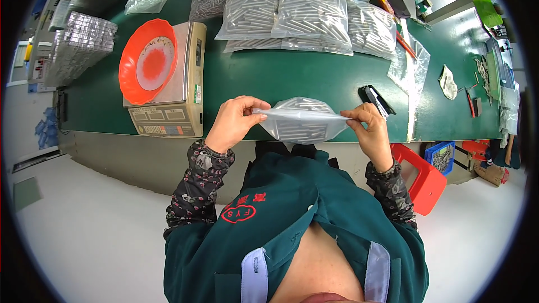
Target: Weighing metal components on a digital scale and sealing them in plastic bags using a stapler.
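Note:
A clear plastic bag (303,130) with metal pins inside rests at the front edge of the green table, its top edge stretched straight between my hands. My left hand (234,122) pinches the left end of that edge between thumb and fingers. At the opposite end, my right hand (369,129) grips the other corner the same way. Just beyond my right hand lies a black stapler (377,101). To the left of my left hand stands a weighing scale (191,78), with an orange-red scalloped dish (128,73) on its plate.
Filled bags of metal pins (311,11) are piled at the back middle. Stacked clear trays (84,42) stand at the far left. On the right lie an empty plastic bag (412,59), a white glove (447,82) and red-handled pliers (470,102). A red stool (424,185) stands below the table.

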{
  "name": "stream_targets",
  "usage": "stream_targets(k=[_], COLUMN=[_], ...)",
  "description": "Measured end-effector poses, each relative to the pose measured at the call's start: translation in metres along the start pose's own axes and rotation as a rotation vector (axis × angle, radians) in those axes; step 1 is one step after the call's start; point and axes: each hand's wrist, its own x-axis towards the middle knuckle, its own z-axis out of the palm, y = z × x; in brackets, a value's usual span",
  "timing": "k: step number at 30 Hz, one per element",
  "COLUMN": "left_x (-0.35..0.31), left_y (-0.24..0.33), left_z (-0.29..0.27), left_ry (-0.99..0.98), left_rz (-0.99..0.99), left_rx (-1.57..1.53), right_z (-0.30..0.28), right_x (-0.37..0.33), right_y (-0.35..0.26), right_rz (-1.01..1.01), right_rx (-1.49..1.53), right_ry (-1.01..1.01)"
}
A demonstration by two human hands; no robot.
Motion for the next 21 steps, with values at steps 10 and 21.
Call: stream_targets(k=[10,21], left_x=[0.006,0.017], left_y=[-0.017,-0.002], left_z=[0.000,-0.006], left_ry=[0.023,-0.163], left_rz=[0.150,0.204], left_rx=[0.045,0.291], right_z=[0.003,0.010], right_x=[0.001,-0.004], right_y=[0.017,0.010], right_rz=[0.146,0.314], right_rx=[0.232,0.369], right_ry=[-0.044,-0.020])
